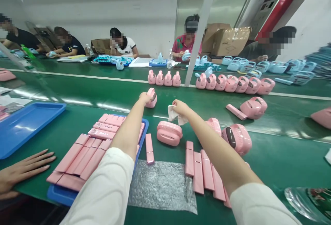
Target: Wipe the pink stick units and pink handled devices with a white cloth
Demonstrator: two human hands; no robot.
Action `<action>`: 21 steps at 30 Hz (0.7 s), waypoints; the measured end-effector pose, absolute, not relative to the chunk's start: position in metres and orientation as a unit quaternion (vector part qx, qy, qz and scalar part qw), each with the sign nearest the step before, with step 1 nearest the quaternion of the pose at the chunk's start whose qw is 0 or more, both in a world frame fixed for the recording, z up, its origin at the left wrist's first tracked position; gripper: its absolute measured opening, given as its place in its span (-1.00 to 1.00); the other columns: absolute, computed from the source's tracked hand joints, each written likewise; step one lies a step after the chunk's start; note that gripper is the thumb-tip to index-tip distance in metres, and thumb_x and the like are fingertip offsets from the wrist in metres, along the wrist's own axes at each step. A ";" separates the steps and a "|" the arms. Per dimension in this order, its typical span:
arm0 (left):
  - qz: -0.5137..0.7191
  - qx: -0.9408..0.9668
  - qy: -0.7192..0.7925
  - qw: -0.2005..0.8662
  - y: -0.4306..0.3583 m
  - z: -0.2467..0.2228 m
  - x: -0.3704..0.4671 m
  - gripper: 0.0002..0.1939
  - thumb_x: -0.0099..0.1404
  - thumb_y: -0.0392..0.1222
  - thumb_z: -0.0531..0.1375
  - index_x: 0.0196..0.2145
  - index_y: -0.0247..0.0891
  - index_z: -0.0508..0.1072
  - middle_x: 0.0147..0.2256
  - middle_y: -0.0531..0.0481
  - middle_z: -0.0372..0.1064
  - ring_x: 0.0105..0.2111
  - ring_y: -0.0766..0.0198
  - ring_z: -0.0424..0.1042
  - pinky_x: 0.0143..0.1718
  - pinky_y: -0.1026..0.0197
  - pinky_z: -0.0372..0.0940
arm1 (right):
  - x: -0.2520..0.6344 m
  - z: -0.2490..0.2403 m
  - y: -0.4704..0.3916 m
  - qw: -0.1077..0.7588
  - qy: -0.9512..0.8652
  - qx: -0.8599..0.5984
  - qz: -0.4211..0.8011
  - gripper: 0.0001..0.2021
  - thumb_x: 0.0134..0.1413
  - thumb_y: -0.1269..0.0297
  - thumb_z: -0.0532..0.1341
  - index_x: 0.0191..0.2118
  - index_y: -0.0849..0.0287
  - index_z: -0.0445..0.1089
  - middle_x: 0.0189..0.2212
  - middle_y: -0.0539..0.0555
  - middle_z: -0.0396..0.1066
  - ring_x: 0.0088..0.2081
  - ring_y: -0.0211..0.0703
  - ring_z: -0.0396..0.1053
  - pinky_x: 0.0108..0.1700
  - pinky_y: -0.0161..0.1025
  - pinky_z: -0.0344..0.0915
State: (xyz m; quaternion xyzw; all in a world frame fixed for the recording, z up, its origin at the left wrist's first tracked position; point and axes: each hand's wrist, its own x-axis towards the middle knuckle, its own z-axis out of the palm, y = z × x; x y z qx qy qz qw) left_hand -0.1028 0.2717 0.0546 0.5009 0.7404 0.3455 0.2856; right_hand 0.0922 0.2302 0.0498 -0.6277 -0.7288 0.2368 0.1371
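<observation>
Stretched far forward, my left hand (145, 98) has its fingers closed on the side of a pink handled device (151, 98) standing on the green table. A crumpled white cloth (173, 113) hangs from my right hand (179, 107), pinched between the fingers. Just below the cloth another pink device (169, 133) sits with its handle up. A pink bar (149, 149) lies left of that device, at the top edge of a sheet of bubble wrap (162, 187). More pink devices (236, 138) stand beyond my right forearm, and several pink bars (198, 173) lie beside it.
A blue tray (145, 128) heaped with pink bars lies under my left forearm. Another person's hand (28, 169) rests at the left, near a second blue tray (33, 121). Pink devices (231, 83) line the table's middle by a white post (200, 35). People work opposite.
</observation>
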 end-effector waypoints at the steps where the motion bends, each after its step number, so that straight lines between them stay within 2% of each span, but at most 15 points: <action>1: 0.333 0.507 0.747 0.274 0.269 0.060 -0.102 -0.62 0.33 -0.07 0.15 0.04 -0.29 0.33 0.02 -0.14 0.31 -0.05 0.14 0.38 -0.06 -0.03 0.35 | 0.087 0.042 0.241 0.140 -0.729 -0.625 0.243 -0.72 0.22 0.17 0.17 -0.04 0.23 0.34 -0.10 0.12 0.38 -0.13 -0.14 0.39 -0.09 -0.08 0.38; 4: 0.287 0.542 0.755 0.231 0.252 0.079 -0.097 -0.54 0.30 -0.13 0.17 0.12 -0.28 0.27 0.12 -0.22 0.21 0.06 0.06 0.31 0.03 -0.03 0.28 | 0.075 0.023 0.258 0.153 -0.731 -0.613 0.258 -0.68 0.23 0.17 0.17 0.03 0.21 0.31 -0.02 0.14 0.35 -0.08 -0.10 0.38 -0.06 -0.04 0.39; 6: 0.255 0.596 0.728 0.224 0.233 0.091 -0.091 -0.47 0.22 -0.21 0.21 0.15 -0.27 0.26 0.16 -0.24 0.18 0.08 0.04 0.32 0.04 0.08 0.26 | 0.072 0.018 0.260 0.163 -0.730 -0.609 0.262 -0.66 0.22 0.18 0.18 0.06 0.21 0.29 0.00 0.15 0.33 -0.06 -0.09 0.38 -0.05 -0.02 0.39; 9: 0.176 0.698 0.648 0.250 0.194 0.100 -0.079 -0.40 -0.02 -0.31 0.30 0.04 -0.19 0.41 0.04 -0.10 0.36 -0.05 0.10 0.43 -0.07 0.25 0.30 | 0.076 0.024 0.257 0.182 -0.721 -0.618 0.255 -0.66 0.22 0.18 0.19 0.05 0.22 0.30 0.00 0.15 0.33 -0.05 -0.07 0.37 -0.03 -0.01 0.38; 12: 0.102 0.752 0.601 0.251 0.160 0.091 -0.062 -0.44 -0.16 -0.38 0.31 -0.11 -0.17 0.50 -0.12 -0.05 0.48 -0.16 0.10 0.48 -0.15 0.26 0.33 | 0.087 0.043 0.246 0.212 -0.714 -0.621 0.245 -0.73 0.22 0.17 0.18 -0.07 0.24 0.37 -0.08 0.12 0.38 -0.07 -0.10 0.38 -0.01 -0.01 0.35; 14: 0.077 0.757 0.610 0.221 0.144 0.079 -0.049 -0.58 -0.09 -0.40 0.27 -0.20 -0.21 0.51 -0.18 -0.12 0.49 -0.17 0.04 0.49 -0.14 0.18 0.34 | 0.099 0.059 0.233 0.245 -0.711 -0.613 0.242 -0.80 0.23 0.21 0.16 -0.19 0.26 0.39 -0.15 0.12 0.41 -0.07 -0.10 0.37 0.02 -0.02 0.31; 16: 0.077 0.750 0.632 0.179 0.134 0.067 -0.037 -0.73 0.07 -0.39 0.18 -0.23 -0.26 0.50 -0.20 -0.23 0.48 -0.14 -0.04 0.48 -0.09 0.06 0.32 | 0.112 0.074 0.217 0.291 -0.702 -0.603 0.242 -0.82 0.25 0.28 0.11 -0.30 0.27 0.38 -0.20 0.15 0.43 -0.05 -0.06 0.36 0.05 -0.05 0.25; 19: 0.103 0.747 0.643 0.132 0.121 0.058 -0.027 -0.70 0.22 -0.41 0.01 -0.19 -0.30 0.48 -0.16 -0.33 0.43 -0.07 -0.11 0.45 -0.04 -0.07 0.28 | 0.132 0.088 0.186 0.367 -0.669 -0.590 0.262 -0.77 0.28 0.30 0.00 -0.32 0.25 0.33 -0.20 0.21 0.44 -0.07 -0.04 0.38 0.00 -0.13 0.27; 21: 0.121 0.758 0.629 0.123 0.110 0.058 -0.027 -0.66 0.24 -0.42 -0.02 -0.15 -0.26 0.48 -0.11 -0.27 0.41 -0.06 -0.07 0.44 -0.01 -0.04 0.27 | 0.146 0.091 0.160 0.409 -0.645 -0.576 0.291 -0.75 0.28 0.22 -0.03 -0.22 0.24 0.31 -0.18 0.19 0.45 -0.14 -0.09 0.42 -0.10 -0.18 0.33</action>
